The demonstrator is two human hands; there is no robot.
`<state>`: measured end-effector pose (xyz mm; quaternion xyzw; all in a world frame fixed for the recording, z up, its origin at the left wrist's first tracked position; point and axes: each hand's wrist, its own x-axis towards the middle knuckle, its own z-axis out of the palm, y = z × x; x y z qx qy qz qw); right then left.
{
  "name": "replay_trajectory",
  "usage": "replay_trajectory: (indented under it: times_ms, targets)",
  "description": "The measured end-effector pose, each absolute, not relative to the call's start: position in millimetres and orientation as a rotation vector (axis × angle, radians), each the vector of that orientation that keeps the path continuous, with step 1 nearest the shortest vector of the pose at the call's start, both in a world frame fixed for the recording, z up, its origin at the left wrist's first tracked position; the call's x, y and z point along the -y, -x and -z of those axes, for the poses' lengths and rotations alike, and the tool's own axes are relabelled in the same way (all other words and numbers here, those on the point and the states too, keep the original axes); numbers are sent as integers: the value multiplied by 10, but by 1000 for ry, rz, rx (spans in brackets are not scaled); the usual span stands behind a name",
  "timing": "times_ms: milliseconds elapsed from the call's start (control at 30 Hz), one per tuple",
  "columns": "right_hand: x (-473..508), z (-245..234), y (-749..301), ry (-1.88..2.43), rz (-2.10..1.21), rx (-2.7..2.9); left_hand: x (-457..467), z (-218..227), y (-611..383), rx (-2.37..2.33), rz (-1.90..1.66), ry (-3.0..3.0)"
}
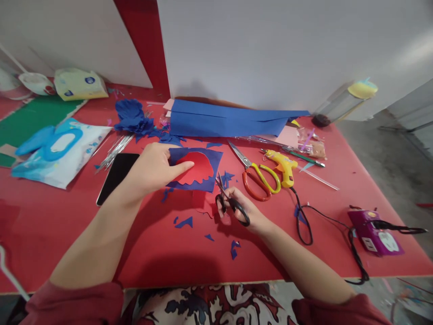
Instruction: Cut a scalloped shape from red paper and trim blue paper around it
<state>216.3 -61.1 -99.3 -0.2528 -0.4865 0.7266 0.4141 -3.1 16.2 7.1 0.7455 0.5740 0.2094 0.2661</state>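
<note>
Two hands (158, 168) (241, 205), left fingertips hidden behind blue paper (216, 159); black scissors (223, 190), contact unclear

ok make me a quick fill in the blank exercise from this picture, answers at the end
1. The right hand holds a pair of black-handled ____.
2. The left hand holds a red cutout over a sheet colored ____.
3. The glue gun on the table has a ____ body.

Missing words: scissors; blue; yellow
</note>
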Motion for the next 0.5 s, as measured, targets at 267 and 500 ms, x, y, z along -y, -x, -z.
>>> replay_trajectory:
  times_ms: [267, 500]
  targets:
    - [621, 1021, -2167, 670, -1828, 1222, -161, -47, 18, -1563, -493, -2051]
    - [624, 1007, -2166, 717, -1834, 1171, -165, -33, 22, -1573, -473, -2071]
